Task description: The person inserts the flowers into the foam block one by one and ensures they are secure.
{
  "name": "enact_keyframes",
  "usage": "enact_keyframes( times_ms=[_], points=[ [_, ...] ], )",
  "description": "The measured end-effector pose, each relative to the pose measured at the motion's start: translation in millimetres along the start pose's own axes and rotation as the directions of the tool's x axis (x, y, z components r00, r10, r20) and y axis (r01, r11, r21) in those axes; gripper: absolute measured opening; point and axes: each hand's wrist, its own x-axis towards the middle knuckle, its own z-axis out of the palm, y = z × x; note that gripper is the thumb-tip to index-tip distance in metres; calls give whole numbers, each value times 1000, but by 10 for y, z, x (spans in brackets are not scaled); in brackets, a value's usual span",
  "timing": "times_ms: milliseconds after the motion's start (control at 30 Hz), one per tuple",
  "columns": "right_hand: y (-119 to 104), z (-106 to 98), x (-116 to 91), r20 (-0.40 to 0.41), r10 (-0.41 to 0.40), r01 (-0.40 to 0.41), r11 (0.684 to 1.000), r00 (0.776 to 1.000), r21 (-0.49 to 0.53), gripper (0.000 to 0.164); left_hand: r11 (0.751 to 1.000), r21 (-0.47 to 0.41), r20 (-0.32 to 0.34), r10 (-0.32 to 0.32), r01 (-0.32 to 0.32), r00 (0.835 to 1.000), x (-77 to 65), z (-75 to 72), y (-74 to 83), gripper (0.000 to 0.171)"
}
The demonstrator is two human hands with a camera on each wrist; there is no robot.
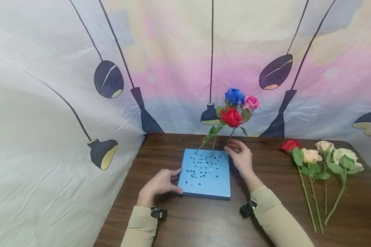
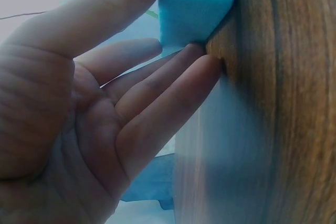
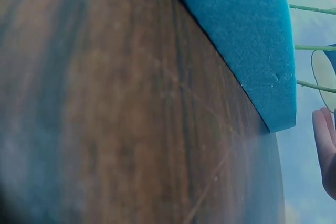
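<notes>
A light blue foam block [image 1: 204, 190] with many small holes lies on the table. Three artificial roses stand in its far part, their stems slanting right: a blue rose [image 1: 235, 96], a pink rose [image 1: 251, 103] and a red rose [image 1: 231, 117]. My left hand [image 1: 160, 183] rests at the block's left edge, thumb near the front corner, fingers fairly straight in the left wrist view. At the block's far right corner, my right hand [image 1: 242, 158] pinches the rightmost rose stem low down; the blooms overlap, so which one it bears is unclear. The right wrist view shows those fingers only partly.
To the right lie loose roses: another red rose [image 1: 290, 145], a peach rose [image 1: 311, 155], a cream rose [image 1: 325, 146] and a white rose [image 1: 345, 156]. A patterned cloth [image 1: 179, 68] hangs behind the dark wooden table [image 1: 198, 223].
</notes>
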Motion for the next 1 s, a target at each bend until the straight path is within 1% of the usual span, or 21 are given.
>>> enact_keyframes(
  times_ms=[167,600,800,1000],
  points=[
    [17,-29,-2,-8,4,-4,1000,1000,22,42,1000,-3,1,-3,3,1000,-1,-7,-9,97],
    [59,-186,-8,8,32,-32,999,999,1,50,1000,-4,-3,0,0,1000,24,0,-40,99],
    [48,-244,-9,1,44,-44,999,999,12,53,1000,-16,-5,-6,6,1000,18,-2,-27,99],
    [65,-323,0,3,44,-44,999,999,22,53,1000,-14,-5,-8,8,1000,12,1,-14,99]
  ],
)
